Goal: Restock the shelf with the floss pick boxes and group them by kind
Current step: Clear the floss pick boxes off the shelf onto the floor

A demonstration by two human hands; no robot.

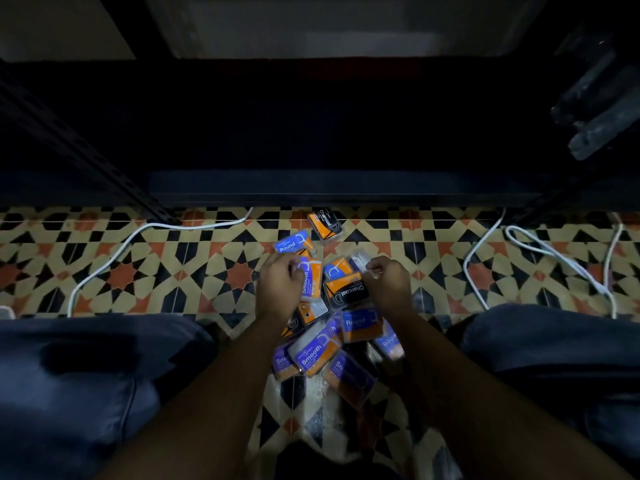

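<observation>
Crouched over glossy rectangular floss pick boxes (pixel 313 351) heaped on patterned tile floor (pixel 194 271), left hand (pixel 280 282) gripping a Smooth box (pixel 309 278), right hand (pixel 388 280) pinching a clear-lidded box (pixel 360 261).

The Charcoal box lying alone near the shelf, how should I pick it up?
Come from above and pinch the two long edges of the Charcoal box. It lies flat on the floor, label up, apart from the pile, so nothing blocks its sides.
</observation>
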